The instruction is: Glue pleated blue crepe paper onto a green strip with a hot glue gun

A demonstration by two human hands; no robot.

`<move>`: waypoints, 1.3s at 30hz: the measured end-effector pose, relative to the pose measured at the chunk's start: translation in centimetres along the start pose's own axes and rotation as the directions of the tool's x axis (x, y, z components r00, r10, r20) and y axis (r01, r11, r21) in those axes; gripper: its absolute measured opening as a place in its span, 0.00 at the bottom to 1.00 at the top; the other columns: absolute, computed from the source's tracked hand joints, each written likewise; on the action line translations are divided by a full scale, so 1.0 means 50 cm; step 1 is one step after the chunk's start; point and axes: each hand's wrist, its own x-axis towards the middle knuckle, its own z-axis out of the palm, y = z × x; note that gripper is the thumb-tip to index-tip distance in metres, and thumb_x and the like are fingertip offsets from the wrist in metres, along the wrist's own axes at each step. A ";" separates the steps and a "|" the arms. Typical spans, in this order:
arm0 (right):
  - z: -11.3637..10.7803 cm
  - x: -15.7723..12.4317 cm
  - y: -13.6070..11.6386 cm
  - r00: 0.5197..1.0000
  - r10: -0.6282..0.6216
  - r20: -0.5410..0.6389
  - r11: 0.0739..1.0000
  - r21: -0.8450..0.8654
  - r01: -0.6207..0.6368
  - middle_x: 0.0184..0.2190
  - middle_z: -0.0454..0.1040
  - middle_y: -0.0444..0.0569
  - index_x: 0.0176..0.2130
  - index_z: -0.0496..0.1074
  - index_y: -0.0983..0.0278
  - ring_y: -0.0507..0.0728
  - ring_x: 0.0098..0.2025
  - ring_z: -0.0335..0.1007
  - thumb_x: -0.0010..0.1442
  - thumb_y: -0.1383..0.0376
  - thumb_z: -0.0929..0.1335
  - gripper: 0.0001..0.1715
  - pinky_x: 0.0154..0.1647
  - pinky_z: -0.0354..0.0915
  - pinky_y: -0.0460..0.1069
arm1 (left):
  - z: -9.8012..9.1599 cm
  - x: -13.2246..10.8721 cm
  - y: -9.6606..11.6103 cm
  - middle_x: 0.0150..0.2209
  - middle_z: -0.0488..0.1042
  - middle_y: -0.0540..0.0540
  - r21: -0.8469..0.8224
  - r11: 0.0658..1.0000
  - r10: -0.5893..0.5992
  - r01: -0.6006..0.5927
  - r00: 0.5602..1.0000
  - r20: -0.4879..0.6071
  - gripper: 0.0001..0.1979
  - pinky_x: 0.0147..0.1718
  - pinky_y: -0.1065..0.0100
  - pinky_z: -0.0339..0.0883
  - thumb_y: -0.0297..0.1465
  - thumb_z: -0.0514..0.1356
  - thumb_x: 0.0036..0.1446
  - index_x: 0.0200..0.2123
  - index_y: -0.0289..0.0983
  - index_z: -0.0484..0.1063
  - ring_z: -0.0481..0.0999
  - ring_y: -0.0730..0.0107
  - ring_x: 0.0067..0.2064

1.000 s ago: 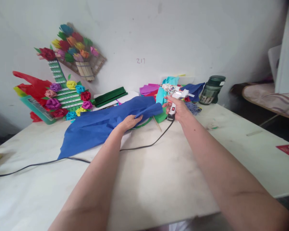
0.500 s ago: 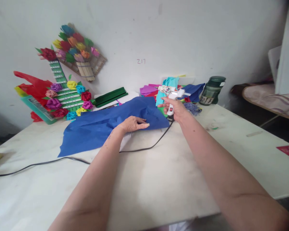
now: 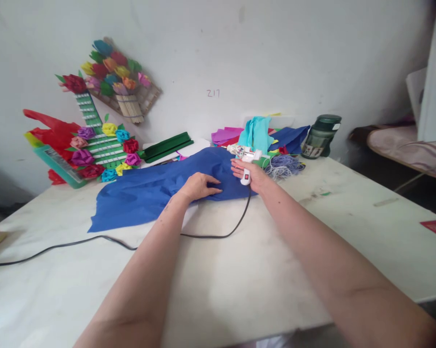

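Observation:
A wrinkled blue sheet [image 3: 131,203], of paper or thin cloth, lies across the middle of the table. Resting on its near right part is my left hand [image 3: 199,187], palm down, with thumb and fingers apart. My right hand [image 3: 256,175] grips a white hot glue gun [image 3: 245,177] by its handle, over the right end of the sheet. The gun's nozzle points left, and a red switch shows on the handle. A black cord [image 3: 218,237] runs from the handle, under my left forearm, to the left edge.
Back left stand a guitar-shaped craft with paper flowers [image 3: 105,145] and a flower wall piece [image 3: 131,106]. Behind the sheet lies a green folded strip [image 3: 169,147]. Coloured paper [image 3: 256,133], tangled string [image 3: 285,166] and a dark green jar [image 3: 319,137] sit back right.
My right hand has brought the glue gun left and down, closer to my left hand. The left thumb and fingers have shifted slightly on the blue sheet.

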 end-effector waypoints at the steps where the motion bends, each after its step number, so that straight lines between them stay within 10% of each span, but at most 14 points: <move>1: 0.000 -0.001 0.001 1.000 0.008 0.000 1.000 -0.021 -0.008 0.45 0.73 0.49 0.38 0.74 0.62 0.55 0.43 0.71 0.48 0.62 0.70 0.15 0.38 0.68 0.47 | -0.002 0.000 0.003 0.37 0.77 0.50 0.031 0.999 0.014 -0.013 1.000 -0.025 0.23 0.38 0.70 0.64 0.51 0.57 0.46 0.41 0.45 0.75 0.73 0.66 0.38; 11: 0.015 -0.014 -0.001 0.999 0.031 -0.022 0.995 -0.098 -0.033 0.45 0.73 0.49 0.39 0.74 0.61 0.55 0.38 0.73 0.48 0.60 0.70 0.16 0.27 0.67 0.45 | -0.010 0.002 0.035 0.52 0.67 0.44 0.195 0.960 0.209 -0.202 0.978 -0.014 0.35 0.51 0.60 0.54 0.56 0.52 0.47 0.52 0.39 0.66 0.63 0.59 0.53; 32: 0.028 0.009 -0.006 0.999 -0.031 -0.027 0.997 0.075 0.033 0.35 0.75 0.49 0.34 0.72 0.63 0.54 0.36 0.73 0.45 0.62 0.72 0.13 0.36 0.70 0.47 | -0.018 -0.005 0.043 0.41 0.70 0.46 0.298 0.919 0.242 -0.258 0.966 0.091 0.33 0.56 0.57 0.45 0.55 0.61 0.36 0.42 0.40 0.71 0.67 0.61 0.47; 39: 0.042 0.048 -0.009 0.996 -0.007 -0.084 0.998 0.064 0.013 0.32 0.73 0.47 0.35 0.70 0.64 0.52 0.32 0.72 0.45 0.60 0.72 0.15 0.32 0.69 0.47 | -0.016 -0.009 0.052 0.42 0.69 0.47 0.349 0.895 0.258 -0.277 0.961 0.101 0.22 0.57 0.58 0.45 0.36 0.62 0.40 0.42 0.40 0.67 0.66 0.61 0.47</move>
